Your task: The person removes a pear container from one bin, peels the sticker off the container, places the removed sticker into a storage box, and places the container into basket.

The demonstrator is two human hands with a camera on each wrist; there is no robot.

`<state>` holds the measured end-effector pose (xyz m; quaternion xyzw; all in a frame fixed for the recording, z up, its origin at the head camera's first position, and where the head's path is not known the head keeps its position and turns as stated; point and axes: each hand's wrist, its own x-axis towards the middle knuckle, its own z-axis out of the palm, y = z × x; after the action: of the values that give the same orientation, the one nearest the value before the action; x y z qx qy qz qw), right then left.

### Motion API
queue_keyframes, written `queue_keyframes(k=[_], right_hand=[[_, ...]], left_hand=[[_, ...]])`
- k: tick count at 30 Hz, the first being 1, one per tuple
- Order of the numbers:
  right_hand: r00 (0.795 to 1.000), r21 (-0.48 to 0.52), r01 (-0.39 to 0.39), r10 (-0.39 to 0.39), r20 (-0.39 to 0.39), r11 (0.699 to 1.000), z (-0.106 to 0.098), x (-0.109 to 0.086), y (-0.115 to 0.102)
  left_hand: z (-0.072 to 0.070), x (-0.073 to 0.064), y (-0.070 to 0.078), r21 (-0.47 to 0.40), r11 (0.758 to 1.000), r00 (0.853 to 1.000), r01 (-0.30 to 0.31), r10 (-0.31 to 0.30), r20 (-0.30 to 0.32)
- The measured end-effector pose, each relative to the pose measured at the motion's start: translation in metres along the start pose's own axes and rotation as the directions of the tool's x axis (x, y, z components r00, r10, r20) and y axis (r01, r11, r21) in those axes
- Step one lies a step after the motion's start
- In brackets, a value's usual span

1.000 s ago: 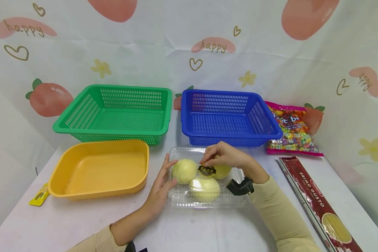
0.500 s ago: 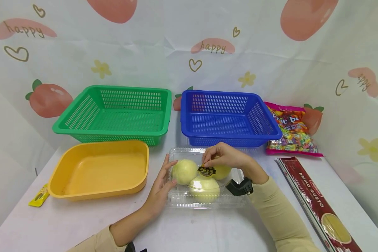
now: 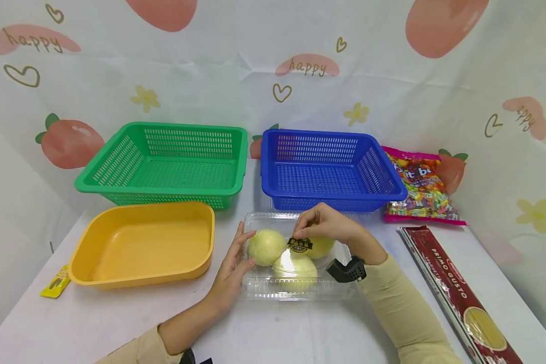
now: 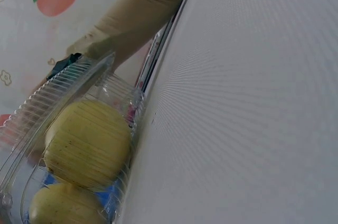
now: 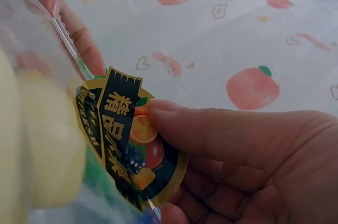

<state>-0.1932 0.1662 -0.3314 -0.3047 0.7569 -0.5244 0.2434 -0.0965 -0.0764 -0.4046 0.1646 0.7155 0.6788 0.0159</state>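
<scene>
A clear plastic clamshell box [image 3: 277, 293] holds several pale yellow round fruits [image 3: 296, 271], also seen through its wall as a yellow fruit [image 4: 87, 145] in the left wrist view. Along the box's left side lies my left hand [image 3: 229, 275], fingers mostly straight, with the index finger and thumb tips over the lid. My right hand [image 3: 325, 225] is above the lid and pinches a black and gold fruit sticker [image 3: 299, 245]. In the right wrist view the thumb [image 5: 182, 123] presses the face of the sticker [image 5: 132, 139], with curled fingers behind it.
A green basket [image 3: 159, 191] and a blue basket [image 3: 332, 196] stand behind, with a yellow basin [image 3: 141, 279] at the left. A small yellow packet [image 3: 56, 283] lies beyond it. At the right are a candy bag [image 3: 418, 187] and a long spaghetti pack [image 3: 455, 290].
My right fingertips have shifted slightly right and up at the sticker, which has tilted a little. My left hand and the box stay in place.
</scene>
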Motion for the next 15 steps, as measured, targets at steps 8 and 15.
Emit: queue_keyframes(k=[8, 15], right_hand=[[1.000, 0.075, -0.001, 0.001, -0.010, 0.997, -0.0004, -0.0015, 0.0000], [1.000, 0.119, 0.014, -0.013, -0.011, 0.993, -0.0008, -0.0021, 0.0016]], left_hand=[[0.0000, 0.0009, 0.0008, -0.006, 1.000, 1.000, 0.002, -0.002, 0.005], [-0.0003, 0.0015, 0.0010, -0.013, 1.000, 1.000, -0.005, 0.005, 0.004]])
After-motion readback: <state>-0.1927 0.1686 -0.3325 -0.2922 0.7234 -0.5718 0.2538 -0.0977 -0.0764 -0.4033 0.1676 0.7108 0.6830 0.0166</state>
